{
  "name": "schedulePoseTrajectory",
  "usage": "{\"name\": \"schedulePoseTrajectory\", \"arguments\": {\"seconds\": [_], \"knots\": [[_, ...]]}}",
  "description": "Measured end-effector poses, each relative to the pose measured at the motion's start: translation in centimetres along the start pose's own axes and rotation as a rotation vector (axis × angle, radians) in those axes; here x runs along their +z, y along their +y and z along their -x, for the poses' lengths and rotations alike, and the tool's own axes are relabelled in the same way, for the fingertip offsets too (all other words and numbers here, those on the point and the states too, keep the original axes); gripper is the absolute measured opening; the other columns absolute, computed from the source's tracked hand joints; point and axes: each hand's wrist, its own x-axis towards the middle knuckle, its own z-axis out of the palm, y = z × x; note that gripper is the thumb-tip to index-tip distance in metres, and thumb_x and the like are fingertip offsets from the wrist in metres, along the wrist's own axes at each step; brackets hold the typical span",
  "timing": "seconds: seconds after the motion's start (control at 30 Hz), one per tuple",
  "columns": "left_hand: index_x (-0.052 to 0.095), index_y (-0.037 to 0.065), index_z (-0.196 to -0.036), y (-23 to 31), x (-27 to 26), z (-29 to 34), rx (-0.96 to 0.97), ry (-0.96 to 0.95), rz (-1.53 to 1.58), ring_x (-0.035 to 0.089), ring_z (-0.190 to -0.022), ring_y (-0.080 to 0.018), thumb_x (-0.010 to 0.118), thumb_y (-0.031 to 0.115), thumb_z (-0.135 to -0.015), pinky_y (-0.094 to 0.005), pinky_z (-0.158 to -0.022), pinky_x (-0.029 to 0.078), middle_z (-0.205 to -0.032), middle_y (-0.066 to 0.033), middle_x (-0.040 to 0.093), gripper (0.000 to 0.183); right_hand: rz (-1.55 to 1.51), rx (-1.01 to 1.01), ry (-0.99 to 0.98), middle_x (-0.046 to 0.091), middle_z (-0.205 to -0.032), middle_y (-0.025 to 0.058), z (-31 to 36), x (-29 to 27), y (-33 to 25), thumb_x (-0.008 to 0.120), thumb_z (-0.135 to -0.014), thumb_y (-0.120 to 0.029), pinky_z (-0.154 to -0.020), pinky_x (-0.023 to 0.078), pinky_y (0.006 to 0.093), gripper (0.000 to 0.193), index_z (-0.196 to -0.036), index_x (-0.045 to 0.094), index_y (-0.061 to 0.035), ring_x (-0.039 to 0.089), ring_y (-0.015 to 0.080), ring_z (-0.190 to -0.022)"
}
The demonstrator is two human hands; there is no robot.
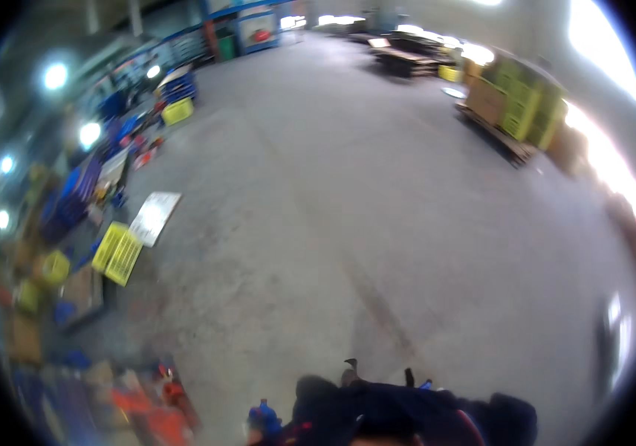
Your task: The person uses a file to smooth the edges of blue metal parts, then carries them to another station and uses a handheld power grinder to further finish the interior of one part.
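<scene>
My dark-clothed body [422, 412] fills the lower edge, over a grey concrete floor [318, 223]. Left of it shows a blurred blue shape [264, 418], which looks like my left hand in a blue glove; its fingers and anything in them cannot be made out. In front of the body, a short black piece [409, 377] sticks up beside a small blue patch [426, 384]. That patch may be part of my right hand, mostly hidden by the clothing. A dark tip [351, 363], perhaps of a shoe, pokes out nearby.
Along the left lie a yellow slatted crate [118, 253], a pale flat panel [156, 218], stacked blue crates [73, 197] and blurred orange items [151, 409]. At the right, yellow crates [524, 104] and a cardboard box [486, 100] stand on a wooden pallet [496, 135]. More stacked pallets [411, 63] stand far back.
</scene>
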Motion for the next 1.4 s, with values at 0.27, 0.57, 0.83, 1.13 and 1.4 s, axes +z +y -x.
{"name": "schedulePoseTrajectory", "arguments": {"seconds": [0.27, 0.57, 0.83, 1.13, 1.4], "knots": [[0.068, 0.007, -0.12, 17.5, -7.4, -18.0, -0.039, -0.096, -0.039, 0.07, -0.096, -0.0318, 0.069, 0.048, -0.081, -0.0425, -0.075, 0.056, -0.106, -0.0158, 0.072, 0.056, 0.115, -0.299, 0.31, 0.071, -0.111, 0.0171, -10.9, -22.7, -30.8, 0.071, -0.076, -0.027, -0.091, 0.054, 0.0424, 0.034, -0.106, 0.073, -0.0114, 0.067, 0.0347, -0.107], [0.068, 0.007, -0.12, 39.1, -22.3, -43.7, -0.005, -0.074, -0.147, 0.071, -0.098, -0.0334, 0.07, 0.049, -0.08, -0.0434, -0.076, 0.057, -0.108, -0.0167, 0.072, 0.059, -0.047, -0.029, 0.135, 0.07, -0.115, 0.0175, -17.1, -36.5, -54.5, 0.067, -0.075, -0.025, -0.093, 0.054, 0.0408, 0.04, -0.111, 0.073, -0.009, 0.066, 0.0335, -0.112], [0.071, 0.005, -0.115, 64.9, -40.5, -65.2, -0.101, 0.17, 0.049, 0.069, -0.105, -0.0361, 0.076, 0.05, -0.073, -0.0456, -0.084, 0.056, -0.108, -0.0215, 0.071, 0.062, -0.141, 0.034, -0.035, 0.07, -0.109, 0.0222, -29.8, -40.8, -70.8, 0.072, -0.079, -0.048, -0.088, 0.053, 0.0457, 0.051, -0.109, 0.074, -0.0078, 0.067, 0.0369, -0.106], [0.056, 0.011, -0.125, 82.2, -45.9, -84.9, -0.079, -0.092, -0.098, 0.066, -0.105, -0.0439, 0.056, 0.048, -0.087, -0.0538, -0.089, 0.052, -0.119, -0.0233, 0.066, 0.053, -0.035, 0.009, -0.016, 0.071, -0.114, 0.0163, -44.0, -63.6, -97.8, 0.07, -0.075, -0.034, -0.091, 0.054, 0.0431, 0.043, -0.111, 0.073, -0.01, 0.066, 0.0355, -0.111], [0.055, 0.013, -0.13, 107.5, -50.7, -99.7, -0.061, -0.191, -0.126, 0.065, -0.108, -0.0436, 0.057, 0.046, -0.087, -0.0537, -0.09, 0.051, -0.12, -0.023, 0.065, 0.054, 0.049, -0.109, 0.294, 0.072, -0.106, 0.018, -55.5, -89.7, -125.7, 0.067, -0.077, -0.028, -0.088, 0.055, 0.0418, 0.034, -0.106, 0.075, -0.0114, 0.069, 0.0352, -0.103]]}}
